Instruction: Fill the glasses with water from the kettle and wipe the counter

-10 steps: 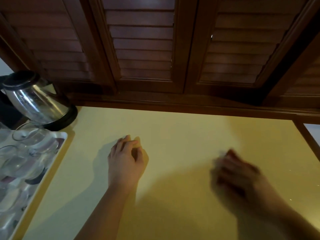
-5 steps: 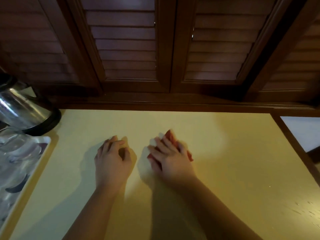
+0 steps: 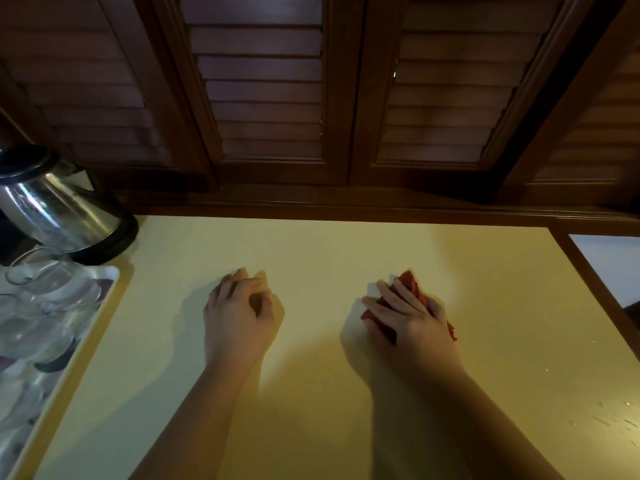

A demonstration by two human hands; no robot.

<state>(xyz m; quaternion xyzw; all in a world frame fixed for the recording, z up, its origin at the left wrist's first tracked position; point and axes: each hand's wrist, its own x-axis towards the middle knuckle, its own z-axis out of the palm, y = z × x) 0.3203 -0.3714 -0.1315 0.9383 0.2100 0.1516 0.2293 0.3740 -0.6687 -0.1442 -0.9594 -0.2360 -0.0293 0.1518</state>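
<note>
Dark louvred wooden shutters (image 3: 263,81) back a smooth pale yellow counter (image 3: 346,410). Far left, a steel kettle with a black lid (image 3: 59,209) stands behind a white tray (image 3: 110,282) of clear glasses (image 3: 38,275). Right hand (image 3: 412,327) presses straight fingers (image 3: 398,296) onto a crumpled red cloth (image 3: 412,284); droplets lie further right. Left hand (image 3: 239,320) rests loosely curled, empty.

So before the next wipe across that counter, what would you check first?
1. Red cloth under right hand: ok, fingers press it flat.
2. Left hand clear of the cloth: ok, resting apart.
3. Steel kettle out of the wiping path: ok, far left corner.
4. Clear glasses on the white tray: ok, left edge.
5. Droplets on the yellow counter: not ok, near right edge.
</note>
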